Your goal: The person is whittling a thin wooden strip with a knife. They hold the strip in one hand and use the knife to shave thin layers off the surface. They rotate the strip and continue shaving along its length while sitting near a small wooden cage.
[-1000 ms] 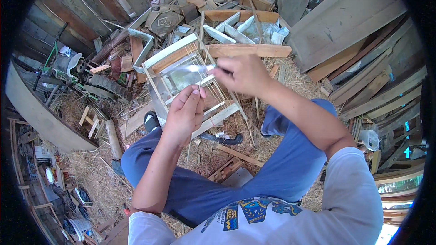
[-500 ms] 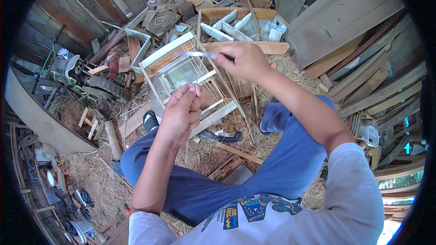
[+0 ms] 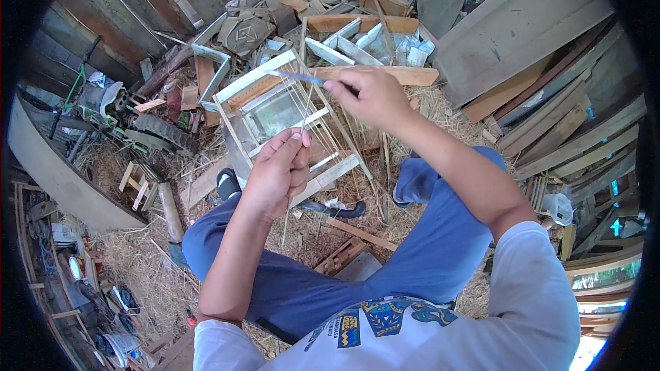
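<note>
My left hand (image 3: 278, 172) is closed on a thin pale stick (image 3: 306, 111), pinched upright between thumb and fingers. My right hand (image 3: 364, 96) grips a knife by its dark handle, the blade (image 3: 297, 77) pointing left above the left hand, near the stick's upper part; whether they touch I cannot tell. Beyond and below both hands lies a rectangular wooden frame (image 3: 265, 66) with cross bars, thin slender rods along its right part and a pale pane inside. My left hand hides part of its lower left.
A long plank (image 3: 402, 75) and white wooden pieces (image 3: 330, 53) lie behind the frame. Large boards (image 3: 515, 27) lean at the right, a curved panel (image 3: 75, 172) and machinery with a tyre (image 3: 165, 137) stand at the left. A dark curved object (image 3: 344, 209) lies on straw between my bent legs.
My right hand and the knife have moved slightly up and right since the oldest frame, the blade now angled upward to the left and less blurred. My left hand stays nearly in place.
</note>
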`<control>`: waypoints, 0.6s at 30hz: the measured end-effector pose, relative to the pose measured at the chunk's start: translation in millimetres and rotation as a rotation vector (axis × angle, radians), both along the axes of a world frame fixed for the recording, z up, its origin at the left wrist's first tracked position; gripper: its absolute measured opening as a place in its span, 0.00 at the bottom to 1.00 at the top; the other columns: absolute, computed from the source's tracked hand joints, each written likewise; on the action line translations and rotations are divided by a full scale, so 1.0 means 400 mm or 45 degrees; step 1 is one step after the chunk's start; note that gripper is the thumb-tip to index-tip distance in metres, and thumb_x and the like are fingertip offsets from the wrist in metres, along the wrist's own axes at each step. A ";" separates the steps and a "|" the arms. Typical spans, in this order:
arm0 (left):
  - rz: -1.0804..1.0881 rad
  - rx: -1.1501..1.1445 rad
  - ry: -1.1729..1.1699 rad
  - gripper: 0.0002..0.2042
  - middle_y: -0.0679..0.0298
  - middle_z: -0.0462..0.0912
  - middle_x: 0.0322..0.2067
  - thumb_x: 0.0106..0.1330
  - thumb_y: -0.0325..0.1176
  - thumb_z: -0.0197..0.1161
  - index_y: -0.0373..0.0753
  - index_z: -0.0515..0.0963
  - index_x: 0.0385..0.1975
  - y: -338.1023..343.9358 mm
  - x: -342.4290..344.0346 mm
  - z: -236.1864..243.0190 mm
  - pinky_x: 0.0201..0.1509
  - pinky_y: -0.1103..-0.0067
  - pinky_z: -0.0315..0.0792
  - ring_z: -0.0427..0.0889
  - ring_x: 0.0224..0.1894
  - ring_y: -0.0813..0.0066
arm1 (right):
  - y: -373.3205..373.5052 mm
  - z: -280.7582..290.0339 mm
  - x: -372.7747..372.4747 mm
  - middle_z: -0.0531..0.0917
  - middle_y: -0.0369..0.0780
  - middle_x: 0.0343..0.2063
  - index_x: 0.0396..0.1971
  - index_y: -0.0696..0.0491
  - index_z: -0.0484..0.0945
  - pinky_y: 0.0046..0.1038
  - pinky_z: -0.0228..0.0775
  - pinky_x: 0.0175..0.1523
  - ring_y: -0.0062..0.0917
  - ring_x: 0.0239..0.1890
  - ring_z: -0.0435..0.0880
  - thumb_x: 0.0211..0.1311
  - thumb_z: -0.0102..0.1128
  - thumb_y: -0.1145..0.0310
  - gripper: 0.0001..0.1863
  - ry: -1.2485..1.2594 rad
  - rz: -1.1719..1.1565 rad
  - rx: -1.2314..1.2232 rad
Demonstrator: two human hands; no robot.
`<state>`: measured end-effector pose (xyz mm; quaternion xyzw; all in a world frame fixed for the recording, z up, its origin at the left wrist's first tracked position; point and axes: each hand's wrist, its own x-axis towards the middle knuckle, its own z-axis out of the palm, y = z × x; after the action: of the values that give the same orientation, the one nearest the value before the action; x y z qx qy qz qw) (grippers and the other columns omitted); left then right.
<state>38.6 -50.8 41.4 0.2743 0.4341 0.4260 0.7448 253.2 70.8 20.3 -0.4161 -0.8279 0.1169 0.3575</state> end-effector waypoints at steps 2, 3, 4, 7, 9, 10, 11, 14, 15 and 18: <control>-0.010 -0.022 0.004 0.06 0.81 0.57 0.21 0.82 0.37 0.51 0.47 0.73 0.40 -0.002 0.000 0.004 0.14 0.85 0.42 0.50 0.14 0.92 | -0.036 0.005 -0.011 0.81 0.44 0.16 0.27 0.48 0.85 0.43 0.73 0.27 0.42 0.22 0.84 0.69 0.62 0.46 0.21 -0.098 0.077 0.001; -0.007 -0.020 0.011 0.06 0.81 0.57 0.21 0.82 0.37 0.51 0.47 0.73 0.40 -0.001 -0.001 0.008 0.14 0.85 0.42 0.50 0.14 0.92 | -0.051 0.011 -0.017 0.81 0.43 0.16 0.25 0.48 0.83 0.43 0.72 0.26 0.42 0.21 0.83 0.69 0.62 0.46 0.21 -0.193 0.155 0.006; -0.013 -0.062 -0.047 0.06 0.81 0.57 0.21 0.82 0.37 0.50 0.47 0.72 0.40 0.000 -0.002 0.012 0.14 0.85 0.41 0.50 0.14 0.92 | -0.058 0.018 -0.018 0.79 0.41 0.14 0.22 0.49 0.80 0.43 0.71 0.25 0.41 0.20 0.83 0.69 0.62 0.46 0.23 -0.205 0.178 0.066; -0.054 -0.118 -0.168 0.06 0.81 0.57 0.21 0.82 0.37 0.49 0.47 0.72 0.41 0.004 -0.011 0.009 0.14 0.86 0.41 0.49 0.14 0.92 | -0.032 0.025 -0.003 0.78 0.42 0.13 0.22 0.48 0.81 0.43 0.70 0.24 0.41 0.20 0.83 0.69 0.62 0.46 0.22 -0.156 0.063 -0.132; -0.088 -0.104 -0.238 0.06 0.81 0.57 0.21 0.82 0.37 0.49 0.47 0.71 0.41 0.010 -0.017 0.010 0.13 0.86 0.41 0.49 0.14 0.92 | -0.028 0.024 -0.001 0.79 0.41 0.13 0.22 0.48 0.81 0.41 0.70 0.24 0.40 0.19 0.82 0.69 0.62 0.46 0.22 -0.182 0.055 -0.075; -0.112 -0.111 -0.297 0.06 0.81 0.57 0.21 0.82 0.36 0.48 0.47 0.70 0.41 0.004 -0.018 0.012 0.13 0.86 0.41 0.49 0.14 0.92 | -0.043 0.023 -0.001 0.79 0.41 0.13 0.22 0.48 0.80 0.41 0.70 0.24 0.40 0.18 0.82 0.69 0.62 0.46 0.22 -0.148 0.104 -0.010; -0.137 -0.123 -0.347 0.06 0.80 0.57 0.21 0.82 0.36 0.47 0.46 0.70 0.41 0.001 -0.021 0.014 0.13 0.86 0.40 0.48 0.13 0.92 | -0.054 0.022 -0.004 0.79 0.41 0.14 0.21 0.49 0.80 0.41 0.69 0.23 0.40 0.18 0.81 0.69 0.62 0.47 0.23 -0.106 0.152 0.051; -0.119 -0.136 -0.326 0.07 0.80 0.56 0.21 0.82 0.36 0.47 0.48 0.70 0.39 0.016 -0.022 0.014 0.15 0.84 0.40 0.49 0.15 0.90 | -0.006 0.022 0.006 0.78 0.41 0.14 0.22 0.48 0.81 0.42 0.70 0.24 0.41 0.19 0.81 0.69 0.62 0.47 0.21 -0.145 0.100 0.010; -0.123 -0.138 -0.328 0.07 0.80 0.56 0.21 0.82 0.36 0.47 0.48 0.70 0.39 0.014 -0.020 0.013 0.15 0.84 0.40 0.49 0.15 0.90 | 0.008 0.021 0.008 0.78 0.41 0.14 0.23 0.47 0.81 0.42 0.70 0.24 0.41 0.19 0.82 0.68 0.62 0.47 0.20 -0.167 0.065 -0.016; -0.118 -0.118 -0.260 0.07 0.80 0.56 0.21 0.82 0.36 0.47 0.48 0.70 0.39 0.011 -0.020 0.014 0.15 0.84 0.40 0.49 0.15 0.90 | -0.037 0.023 0.001 0.78 0.41 0.14 0.23 0.47 0.82 0.42 0.71 0.25 0.41 0.20 0.82 0.69 0.62 0.47 0.21 -0.205 0.115 0.035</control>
<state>30.7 -46.4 47.1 0.2145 0.3619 0.3963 0.8161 253.7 56.0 29.7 -0.3814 -0.8734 0.0877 0.2899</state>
